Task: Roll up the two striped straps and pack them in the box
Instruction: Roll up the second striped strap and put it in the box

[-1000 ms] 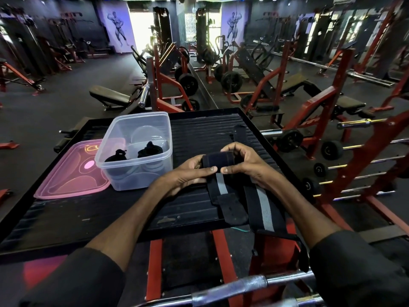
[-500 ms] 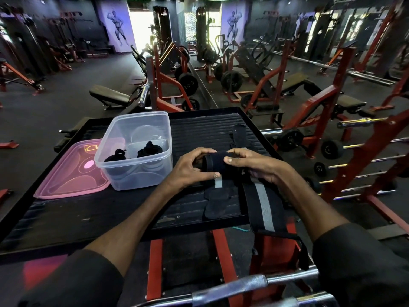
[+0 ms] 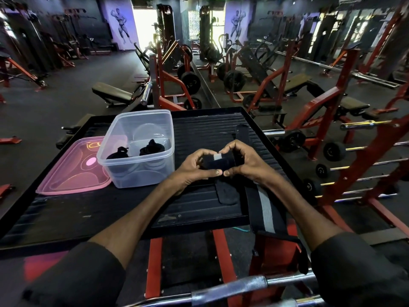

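Note:
A black strap with a grey stripe is wound into a thick roll (image 3: 218, 162) held just above the ribbed black platform (image 3: 199, 134). My left hand (image 3: 192, 168) grips its left end and my right hand (image 3: 244, 161) grips its right end, thumbs meeting below it. A short black tail (image 3: 228, 193) of this strap lies flat under my hands. The second striped strap (image 3: 264, 209) lies unrolled to the right, running from under my right hand over the platform's near edge. The clear plastic box (image 3: 141, 165) stands left of my hands with two dark items (image 3: 137, 150) inside.
A pink lid (image 3: 73, 173) lies flat left of the box. A steel barbell (image 3: 232, 289) crosses below my arms on a red rack. Red weight racks and dumbbells (image 3: 332, 151) crowd the right; benches and machines fill the floor beyond the platform.
The roll has grown thicker as both hands wound it toward me; the flat length of the strap has shortened to a small tail. The second strap and the box have stayed put.

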`<act>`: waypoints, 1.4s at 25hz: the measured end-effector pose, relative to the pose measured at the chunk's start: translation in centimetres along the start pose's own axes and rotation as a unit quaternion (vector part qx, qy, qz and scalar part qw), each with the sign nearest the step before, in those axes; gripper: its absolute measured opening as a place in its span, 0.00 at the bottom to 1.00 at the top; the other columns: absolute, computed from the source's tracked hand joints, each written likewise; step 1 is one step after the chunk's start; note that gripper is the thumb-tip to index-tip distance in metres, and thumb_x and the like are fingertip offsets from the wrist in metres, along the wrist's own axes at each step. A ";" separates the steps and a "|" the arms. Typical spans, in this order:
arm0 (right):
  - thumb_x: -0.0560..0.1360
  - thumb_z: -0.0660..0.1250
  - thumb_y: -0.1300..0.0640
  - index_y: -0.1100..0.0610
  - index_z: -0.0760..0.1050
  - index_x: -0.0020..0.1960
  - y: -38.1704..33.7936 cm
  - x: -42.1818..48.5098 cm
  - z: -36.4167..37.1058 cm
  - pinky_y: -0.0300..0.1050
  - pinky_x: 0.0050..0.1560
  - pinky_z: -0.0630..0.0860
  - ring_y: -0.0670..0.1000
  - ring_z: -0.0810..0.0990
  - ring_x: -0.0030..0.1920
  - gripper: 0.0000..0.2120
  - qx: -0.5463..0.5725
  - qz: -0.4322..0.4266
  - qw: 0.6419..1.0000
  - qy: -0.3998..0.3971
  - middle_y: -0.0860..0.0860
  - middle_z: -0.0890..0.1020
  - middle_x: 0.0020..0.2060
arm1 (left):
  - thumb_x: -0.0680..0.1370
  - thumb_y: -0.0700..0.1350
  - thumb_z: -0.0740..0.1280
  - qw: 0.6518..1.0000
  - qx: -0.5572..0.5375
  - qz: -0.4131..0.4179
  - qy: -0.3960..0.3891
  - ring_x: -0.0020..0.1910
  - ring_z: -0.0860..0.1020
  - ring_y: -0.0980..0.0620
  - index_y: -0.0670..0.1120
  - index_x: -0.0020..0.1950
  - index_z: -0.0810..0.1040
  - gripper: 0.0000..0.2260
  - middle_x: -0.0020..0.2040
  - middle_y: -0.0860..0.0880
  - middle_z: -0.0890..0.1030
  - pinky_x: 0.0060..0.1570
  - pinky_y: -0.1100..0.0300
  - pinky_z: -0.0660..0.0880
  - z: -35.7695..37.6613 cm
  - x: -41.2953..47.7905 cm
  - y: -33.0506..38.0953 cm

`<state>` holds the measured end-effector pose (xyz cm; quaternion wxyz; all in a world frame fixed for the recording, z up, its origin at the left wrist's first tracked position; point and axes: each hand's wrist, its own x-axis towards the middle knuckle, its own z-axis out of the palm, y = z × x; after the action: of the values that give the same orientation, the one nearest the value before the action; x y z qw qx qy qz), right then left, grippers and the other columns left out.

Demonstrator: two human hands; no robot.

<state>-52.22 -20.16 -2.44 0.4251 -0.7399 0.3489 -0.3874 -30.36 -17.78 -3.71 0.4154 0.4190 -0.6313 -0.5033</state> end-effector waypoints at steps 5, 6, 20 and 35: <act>0.66 0.78 0.62 0.51 0.78 0.63 -0.9 0.1 -1.6 0.60 0.62 0.69 0.56 0.78 0.60 0.27 0.213 0.190 0.957 -0.047 0.55 0.83 0.60 | 0.67 0.38 0.82 0.994 0.072 0.071 0.029 0.57 0.81 0.57 0.45 0.61 0.79 0.25 0.56 0.54 0.83 0.61 0.59 0.76 0.0 0.1 0.1; 0.67 0.78 0.57 0.50 0.78 0.64 -0.8 0.3 -1.8 0.60 0.63 0.70 0.54 0.79 0.60 0.27 0.193 0.205 0.959 -0.042 0.53 0.84 0.59 | 0.67 0.41 0.82 0.992 0.100 0.077 0.026 0.60 0.80 0.56 0.48 0.61 0.79 0.25 0.57 0.55 0.82 0.62 0.57 0.76 0.0 0.0 0.0; 0.61 0.81 0.72 0.58 0.81 0.57 -0.9 -0.1 -0.2 0.53 0.57 0.79 0.50 0.81 0.53 0.27 0.092 0.046 0.994 0.046 0.54 0.83 0.52 | 0.78 0.45 0.71 0.979 -0.173 -0.084 -0.068 0.63 0.81 0.45 0.47 0.71 0.72 0.22 0.63 0.47 0.82 0.61 0.45 0.79 -0.5 -0.1 0.6; 0.62 0.82 0.61 0.50 0.80 0.58 -2.0 1.5 1.5 0.46 0.47 0.77 0.50 0.83 0.52 0.26 0.152 0.212 0.963 0.073 0.47 0.86 0.49 | 0.68 0.46 0.82 0.967 0.182 0.135 0.112 0.59 0.78 0.57 0.49 0.60 0.75 0.25 0.59 0.55 0.80 0.60 0.66 0.73 -0.3 -0.3 -0.3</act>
<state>-49.90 -20.09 -0.75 0.5781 -0.5455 0.4647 -0.3902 -29.99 -17.62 -3.97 0.4643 0.4519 -0.7127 -0.2689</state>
